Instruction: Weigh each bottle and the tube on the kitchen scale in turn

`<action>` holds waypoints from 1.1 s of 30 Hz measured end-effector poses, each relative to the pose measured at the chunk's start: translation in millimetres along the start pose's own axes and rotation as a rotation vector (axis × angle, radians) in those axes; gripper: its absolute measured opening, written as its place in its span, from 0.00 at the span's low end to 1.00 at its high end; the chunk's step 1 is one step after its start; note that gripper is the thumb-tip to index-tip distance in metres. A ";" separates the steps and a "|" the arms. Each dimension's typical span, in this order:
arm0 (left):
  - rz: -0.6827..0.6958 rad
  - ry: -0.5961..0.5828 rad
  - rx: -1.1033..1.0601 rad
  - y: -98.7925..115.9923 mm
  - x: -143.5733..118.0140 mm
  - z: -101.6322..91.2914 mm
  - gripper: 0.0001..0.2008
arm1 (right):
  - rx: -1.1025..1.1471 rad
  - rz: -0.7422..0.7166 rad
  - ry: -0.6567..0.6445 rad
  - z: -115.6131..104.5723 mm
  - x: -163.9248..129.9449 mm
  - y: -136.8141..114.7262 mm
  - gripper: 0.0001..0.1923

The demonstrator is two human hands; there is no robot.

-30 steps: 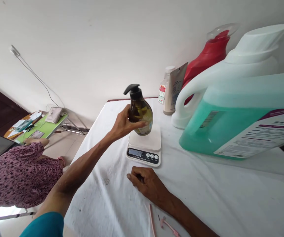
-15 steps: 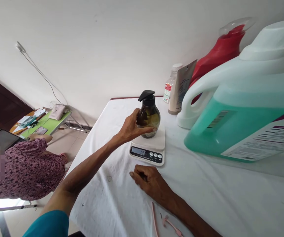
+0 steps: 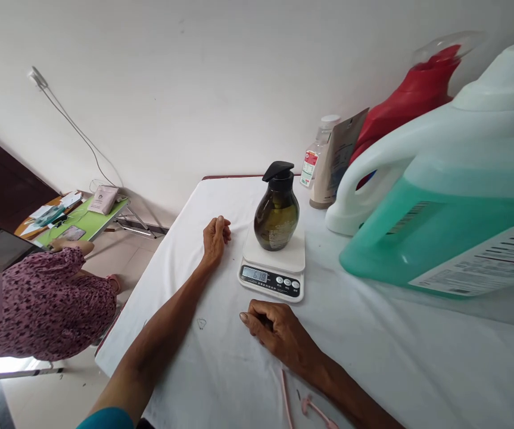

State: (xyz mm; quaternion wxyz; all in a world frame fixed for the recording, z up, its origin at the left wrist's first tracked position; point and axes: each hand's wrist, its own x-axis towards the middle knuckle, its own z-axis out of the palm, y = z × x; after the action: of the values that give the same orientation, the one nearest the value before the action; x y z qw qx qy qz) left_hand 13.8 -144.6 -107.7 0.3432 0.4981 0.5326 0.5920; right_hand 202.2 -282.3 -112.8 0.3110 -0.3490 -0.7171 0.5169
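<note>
A dark olive-green pump bottle [image 3: 276, 220] with a black pump head stands upright on the white kitchen scale [image 3: 272, 262]. Digits show on the scale's display, though I cannot read them surely. My left hand [image 3: 215, 238] rests on the white cloth left of the scale, its fingers curled in and nothing held, apart from the bottle. In front of the scale lies my right hand [image 3: 279, 330], also curled into a loose fist, with nothing visible in it. Pink cord pieces [image 3: 312, 408] lie on the cloth beside my right forearm.
A large jug of green liquid [image 3: 417, 238] fills the right side. Behind it are a red bottle [image 3: 406, 98], a beige pouch [image 3: 339, 152] and a small clear bottle [image 3: 314, 155] near the wall. At far left a person [image 3: 51, 292] sits by a green table [image 3: 93, 223].
My left hand has let go of the pump bottle and moved left and down onto the cloth. The scale's display reads differently. My right hand has stayed in place.
</note>
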 end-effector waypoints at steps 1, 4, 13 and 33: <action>0.005 -0.029 0.011 -1.9 -0.2 -0.5 0.28 | -0.002 0.003 -0.001 -0.1 0.2 0.3 0.22; 0.004 -0.086 0.067 -2.4 -0.3 -0.4 0.24 | -0.009 0.014 -0.005 -0.4 0.2 0.6 0.22; -0.013 -0.128 0.171 -1.1 -0.1 2.4 0.18 | -0.014 0.031 -0.008 -0.5 -1.5 1.4 0.22; -0.040 -0.158 0.239 0.5 0.3 2.8 0.14 | -0.002 0.024 -0.007 -1.0 -1.5 0.4 0.22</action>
State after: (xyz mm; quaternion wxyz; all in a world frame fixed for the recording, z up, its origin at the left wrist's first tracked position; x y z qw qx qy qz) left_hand 16.5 -143.6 -107.3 0.3341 0.5697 0.5804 0.4765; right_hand 203.9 -282.9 -113.1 0.3020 -0.3563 -0.7142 0.5213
